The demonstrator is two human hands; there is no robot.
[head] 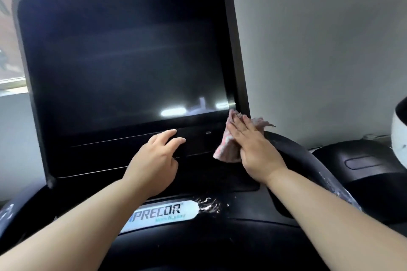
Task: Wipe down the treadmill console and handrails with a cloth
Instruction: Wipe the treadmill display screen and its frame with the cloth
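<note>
So the treadmill console is basically taking up the whole view. It's a big black screen that's switched off and leaning back a bit, and a couple of bright lights are reflecting near its bottom right edge. A plain grey wall is sitting behind it on the right, and a bit of window is peeking in at the far left.

The right handrail is curving down from the console's lower right corner, and its surface is looking scuffed or dusty further down. Another dark machine is sitting just past it, with something round and white poking in at the frame edge. Can't tell what that is.

Both forearms are reaching in from the bottom. The right hand is lying flat, fingers straight and close together, pressing the cloth against the console's bottom right corner, right where the handrail is meeting it. The left hand isn't holding anything. Its fingers are loosely spread, with the tips touching the dark strip under the screen.

The cloth is pinkish and bunched up, sticking out above, left and right of the right hand.

Lower down, a silver Precor badge is sitting on the dash, with a whitish scratchy smudge showing at its right end.
</note>
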